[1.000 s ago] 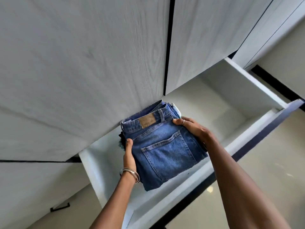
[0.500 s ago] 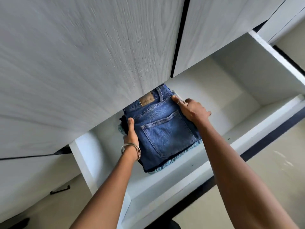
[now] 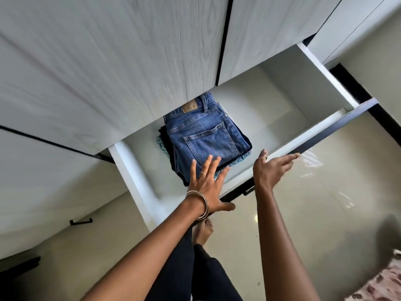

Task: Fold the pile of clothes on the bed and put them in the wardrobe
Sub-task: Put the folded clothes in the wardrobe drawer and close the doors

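Observation:
Folded blue jeans (image 3: 204, 135) lie on top of a small stack in the pulled-out white wardrobe drawer (image 3: 308, 131), left of its middle. A dark garment (image 3: 168, 146) and a teal patterned one (image 3: 161, 146) peek out beneath the jeans. My left hand (image 3: 208, 183) hovers over the drawer's near edge with fingers spread, just above the jeans' lower edge. My right hand (image 3: 271, 170) is held out flat over the drawer front, fingers straight, holding nothing.
The closed grey wardrobe doors (image 3: 108, 61) overhang the drawer's back. The drawer's dark front panel (image 3: 338, 129) juts out over the glossy beige floor (image 3: 314, 203). My bare foot (image 3: 202, 231) stands below the drawer. A pink patterned fabric (image 3: 382, 279) shows at the lower right.
Both hands have let go of the jeans and drawn back toward the drawer front. The jeans now rest on the stack in the drawer.

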The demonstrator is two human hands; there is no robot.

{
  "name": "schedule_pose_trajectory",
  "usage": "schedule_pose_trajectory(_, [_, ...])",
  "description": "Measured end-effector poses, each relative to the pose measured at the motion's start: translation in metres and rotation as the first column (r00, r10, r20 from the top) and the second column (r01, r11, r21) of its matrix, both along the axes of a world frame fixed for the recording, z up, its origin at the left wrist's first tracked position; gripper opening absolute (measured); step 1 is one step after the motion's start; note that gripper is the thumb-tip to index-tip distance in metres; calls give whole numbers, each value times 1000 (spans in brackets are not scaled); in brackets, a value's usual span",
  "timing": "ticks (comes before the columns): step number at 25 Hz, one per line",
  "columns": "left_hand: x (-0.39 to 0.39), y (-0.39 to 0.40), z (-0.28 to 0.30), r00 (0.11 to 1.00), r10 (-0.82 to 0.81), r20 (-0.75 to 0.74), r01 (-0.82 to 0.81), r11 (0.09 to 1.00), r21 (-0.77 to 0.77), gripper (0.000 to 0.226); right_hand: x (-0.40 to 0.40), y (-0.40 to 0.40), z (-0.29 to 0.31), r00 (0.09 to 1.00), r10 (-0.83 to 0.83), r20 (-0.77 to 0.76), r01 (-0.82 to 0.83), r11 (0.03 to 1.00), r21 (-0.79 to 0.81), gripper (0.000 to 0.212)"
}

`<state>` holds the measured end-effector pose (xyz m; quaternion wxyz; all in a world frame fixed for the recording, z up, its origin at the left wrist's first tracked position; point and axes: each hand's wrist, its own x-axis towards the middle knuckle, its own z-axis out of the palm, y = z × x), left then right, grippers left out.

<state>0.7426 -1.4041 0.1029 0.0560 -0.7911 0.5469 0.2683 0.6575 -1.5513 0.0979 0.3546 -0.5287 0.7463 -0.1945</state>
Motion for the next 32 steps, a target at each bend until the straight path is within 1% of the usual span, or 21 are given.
schedule_pose_trajectory(1, [1, -1, 3, 999, 13, 49, -13, 1000, 6, 118, 1, 1, 0, 999, -26, 40, 25, 1000, 17, 87])
schedule_pose_trajectory(3, [8, -4, 9, 993, 48, 109, -48, 999, 1, 120, 5, -2, 1, 996, -57, 69, 55, 998, 42, 86])
schedule_pose_trajectory(5, [14, -6, 13, 990, 82, 111, -84, 996, 9, 118, 10, -7, 2, 996, -45, 82, 39, 997, 67, 84])
schedule_pose_trajectory(8, [29, -9, 22, 978, 180, 102, -177, 984, -37, 110, 22, -16, 6, 995, 36, 94, -45, 995, 93, 82])
schedule_pose_trajectory(11, [49, -13, 33, 927, 353, 124, -338, 932, -131, 89, 41, -23, 13, 980, 139, 146, -160, 977, 144, 79])
schedule_pose_trajectory(13, [57, -16, 35, 875, 443, 194, -414, 893, -177, 76, 62, -26, 20, 972, 149, 184, -183, 965, 187, 67])
schedule_pose_trajectory(15, [64, -16, 39, 823, 490, 286, -426, 866, -261, 60, 88, -15, 23, 957, 137, 254, -188, 963, 190, 43])
schedule_pose_trajectory(16, [71, -14, 40, 806, 516, 288, -443, 850, -284, 53, 103, -6, 23, 936, 124, 329, -195, 961, 195, 32])
schedule_pose_trajectory(17, [81, -12, 39, 806, 543, 236, -490, 835, -250, 50, 118, 3, 22, 900, 106, 423, -209, 956, 206, 24])
schedule_pose_trajectory(18, [93, -11, 34, 804, 570, 168, -537, 818, -207, 50, 133, 8, 21, 843, 85, 531, -233, 947, 219, 17])
schedule_pose_trajectory(19, [106, -9, 27, 805, 585, 101, -560, 805, -194, 51, 147, 11, 20, 768, 63, 637, -272, 933, 235, 16])
schedule_pose_trajectory(20, [118, -7, 21, 791, 612, 21, -596, 777, -202, 47, 158, 9, 20, 695, 38, 718, -309, 918, 250, 23])
schedule_pose_trajectory(21, [131, -6, 17, 758, 649, -67, -644, 728, -236, 38, 170, 5, 20, 641, 2, 768, -323, 908, 267, 32])
schedule_pose_trajectory(22, [137, -6, 11, 718, 678, -155, -693, 678, -246, 30, 177, -1, 21, 613, -21, 790, -326, 904, 277, 37])
schedule_pose_trajectory(23, [142, -8, 9, 690, 697, -197, -723, 648, -239, 27, 183, -7, 21, 596, -38, 802, -327, 901, 285, 39])
schedule_pose_trajectory(24, [150, -11, 4, 683, 702, -205, -730, 642, -233, 30, 191, -12, 22, 589, -52, 806, -329, 896, 299, 40])
schedule_pose_trajectory(26, [163, -15, -3, 701, 692, -173, -712, 664, -228, 37, 199, -16, 26, 570, -73, 818, -323, 896, 305, 42])
schedule_pose_trajectory(28, [174, -15, -8, 753, 645, -130, -657, 723, -216, 43, 204, -18, 29, 540, -63, 839, -342, 894, 288, 43])
schedule_pose_trajectory(29, [178, -14, -9, 774, 621, -121, -632, 750, -193, 45, 203, -20, 24, 527, -58, 848, -364, 886, 286, 42])
schedule_pose_trajectory(32, [174, -16, -20, 813, 567, -132, -582, 800, -149, 47, 180, -37, 8, 439, -44, 897, -473, 838, 273, 42])
